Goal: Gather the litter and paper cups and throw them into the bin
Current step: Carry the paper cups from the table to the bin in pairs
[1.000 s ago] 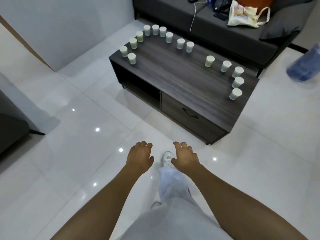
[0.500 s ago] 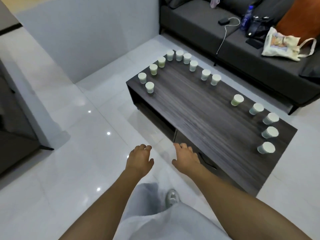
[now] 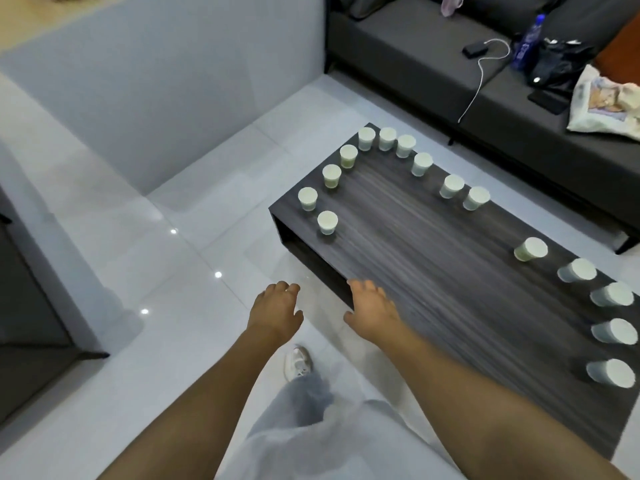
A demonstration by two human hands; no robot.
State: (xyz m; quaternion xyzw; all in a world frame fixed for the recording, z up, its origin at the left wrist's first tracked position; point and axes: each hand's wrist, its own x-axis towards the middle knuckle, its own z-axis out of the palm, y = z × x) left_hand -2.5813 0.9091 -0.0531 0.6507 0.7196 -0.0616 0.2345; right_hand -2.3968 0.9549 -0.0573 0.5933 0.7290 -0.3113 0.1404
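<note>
Paper cups [image 3: 327, 222] (round, pale), wood-grain table [image 3: 433, 271], glossy tiled floor [image 3: 156, 306]

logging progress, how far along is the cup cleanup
Nothing looks done: fourteen cups stand along the table edges, and no bin is in view. In hand: nothing; the left hand and right hand are open and empty. Left: gather every cup and bin them.

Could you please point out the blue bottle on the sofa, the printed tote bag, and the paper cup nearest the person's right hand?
blue bottle [image 3: 528, 43]: head view, on its label.
printed tote bag [image 3: 604, 102]: head view, mid-panel.
nearest paper cup [image 3: 327, 221]: head view, on its top.
</note>
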